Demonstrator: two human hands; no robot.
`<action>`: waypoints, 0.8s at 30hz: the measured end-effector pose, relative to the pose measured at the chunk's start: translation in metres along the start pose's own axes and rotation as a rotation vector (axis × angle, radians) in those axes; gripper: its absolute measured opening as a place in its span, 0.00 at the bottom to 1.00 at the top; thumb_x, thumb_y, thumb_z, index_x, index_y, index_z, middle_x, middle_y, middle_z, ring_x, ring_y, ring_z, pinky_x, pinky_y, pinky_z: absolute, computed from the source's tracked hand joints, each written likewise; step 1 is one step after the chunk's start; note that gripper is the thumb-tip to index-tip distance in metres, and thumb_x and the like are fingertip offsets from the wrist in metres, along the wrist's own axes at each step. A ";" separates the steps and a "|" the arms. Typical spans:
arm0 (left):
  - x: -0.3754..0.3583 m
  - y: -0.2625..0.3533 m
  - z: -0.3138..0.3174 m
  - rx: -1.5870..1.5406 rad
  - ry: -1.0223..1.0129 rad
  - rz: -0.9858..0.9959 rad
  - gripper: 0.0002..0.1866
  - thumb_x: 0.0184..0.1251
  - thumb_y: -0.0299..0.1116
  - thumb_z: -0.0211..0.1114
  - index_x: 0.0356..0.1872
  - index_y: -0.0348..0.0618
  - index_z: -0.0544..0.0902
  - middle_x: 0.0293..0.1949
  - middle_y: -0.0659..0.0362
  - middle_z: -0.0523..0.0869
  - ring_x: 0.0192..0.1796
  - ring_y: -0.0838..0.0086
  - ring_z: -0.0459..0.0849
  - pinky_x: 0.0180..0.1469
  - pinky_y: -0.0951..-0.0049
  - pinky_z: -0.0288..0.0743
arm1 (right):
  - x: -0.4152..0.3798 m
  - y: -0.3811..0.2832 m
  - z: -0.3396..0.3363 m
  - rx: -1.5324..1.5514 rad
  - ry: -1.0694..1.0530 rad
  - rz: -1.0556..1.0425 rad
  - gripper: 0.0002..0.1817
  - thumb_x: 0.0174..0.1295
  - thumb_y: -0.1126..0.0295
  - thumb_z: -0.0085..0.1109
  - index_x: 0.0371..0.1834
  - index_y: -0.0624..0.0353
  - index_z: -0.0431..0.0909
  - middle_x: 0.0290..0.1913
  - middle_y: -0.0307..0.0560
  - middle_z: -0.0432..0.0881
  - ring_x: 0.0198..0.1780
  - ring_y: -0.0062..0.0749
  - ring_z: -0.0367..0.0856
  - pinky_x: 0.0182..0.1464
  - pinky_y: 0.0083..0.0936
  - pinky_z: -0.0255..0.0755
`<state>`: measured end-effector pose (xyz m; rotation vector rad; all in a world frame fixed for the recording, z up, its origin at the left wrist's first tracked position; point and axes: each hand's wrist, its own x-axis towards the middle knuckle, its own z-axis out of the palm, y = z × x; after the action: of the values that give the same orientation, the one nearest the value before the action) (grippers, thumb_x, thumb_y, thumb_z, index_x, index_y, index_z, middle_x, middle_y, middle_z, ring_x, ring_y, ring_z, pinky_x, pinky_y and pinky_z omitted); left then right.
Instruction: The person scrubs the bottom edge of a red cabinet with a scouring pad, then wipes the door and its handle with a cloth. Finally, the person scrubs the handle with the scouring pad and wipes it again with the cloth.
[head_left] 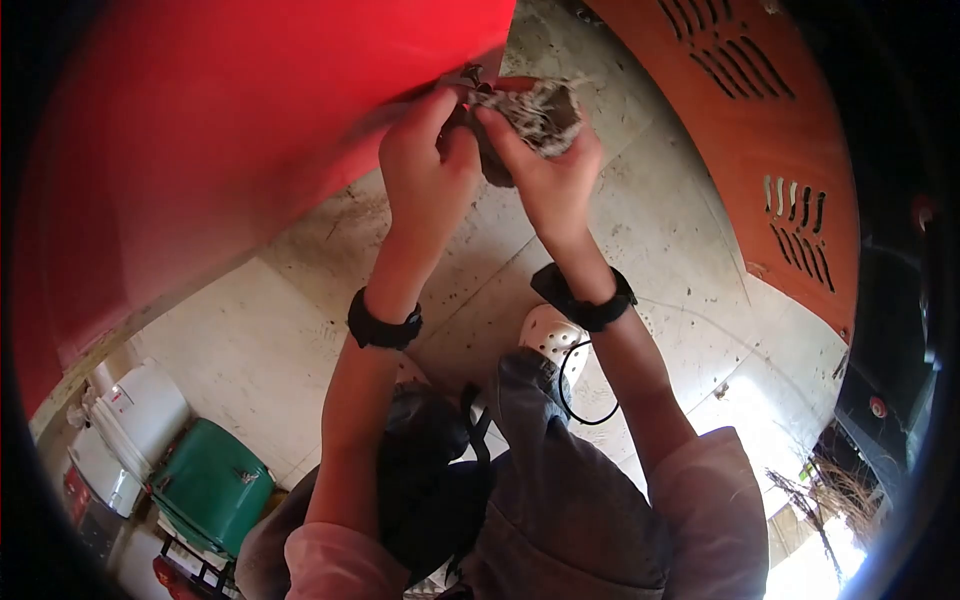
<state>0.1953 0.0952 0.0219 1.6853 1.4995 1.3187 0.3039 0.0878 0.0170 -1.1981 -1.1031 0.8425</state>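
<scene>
Near twelve o'clock, my right grip [557,180] closes around the shaggy grey bundle [540,118]. My left grip [425,150] curls in by the red panel [250,120]'s edge, its hold unclear. I'd best brace both wrists and keep thumb pressure light.

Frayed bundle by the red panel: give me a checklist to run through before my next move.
1. Right hand has the frayed bundle: ok, thumb pressed on it.
2. Left hand close to the red panel: ok, at its corner.
3. Left fingertips' grip: cannot tell, what they pinch is unclear.
4. Bundle free of loose strands: not ok, fibers stick out.
5. Dark fitting secure at the corner: cannot tell.
6. Black loop free of the shoe: cannot tell, they overlap in view.
</scene>
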 end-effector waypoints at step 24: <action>0.013 0.002 -0.008 -0.074 -0.111 -0.099 0.09 0.47 0.17 0.52 0.29 0.38 0.77 0.16 0.60 0.74 0.19 0.80 0.71 0.24 0.80 0.64 | -0.002 0.038 0.001 -0.051 -0.189 -0.011 0.13 0.48 0.71 0.66 0.34 0.65 0.76 0.35 0.48 0.80 0.32 0.28 0.78 0.34 0.22 0.71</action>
<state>0.1878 0.1054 0.0306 1.5901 1.4344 1.1945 0.3042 0.0939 -0.0206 -1.1713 -1.2898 0.9384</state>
